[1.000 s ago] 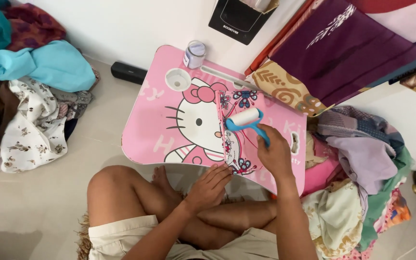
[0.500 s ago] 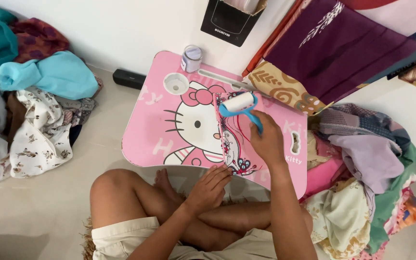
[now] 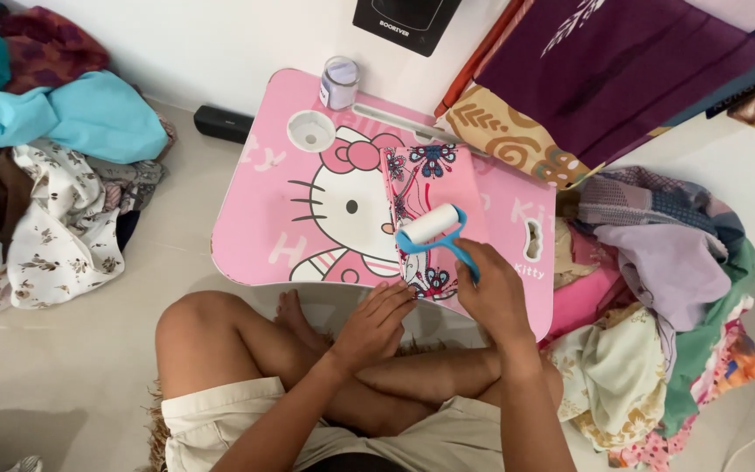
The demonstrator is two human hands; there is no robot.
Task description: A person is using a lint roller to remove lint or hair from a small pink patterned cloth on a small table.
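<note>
Gripping the blue handle of a lint roller (image 3: 431, 225), the right hand (image 3: 493, 293) presses its white drum onto a pink patterned cloth (image 3: 434, 197) lying on the pink lap table (image 3: 281, 201), while the left hand (image 3: 377, 322), fingers loosely extended, pins the cloth's near edge flat.

Pink lap table (image 3: 264, 227) with white cartoon-cat print. On it: pink floral cloth (image 3: 430, 179), dark-blue flowers; lint roller (image 3: 432, 229), white roll, blue frame. Left of table: turquoise garment (image 3: 80, 114), white floral fabric (image 3: 54, 232). Right of table: purple cloth (image 3: 622, 70).
</note>
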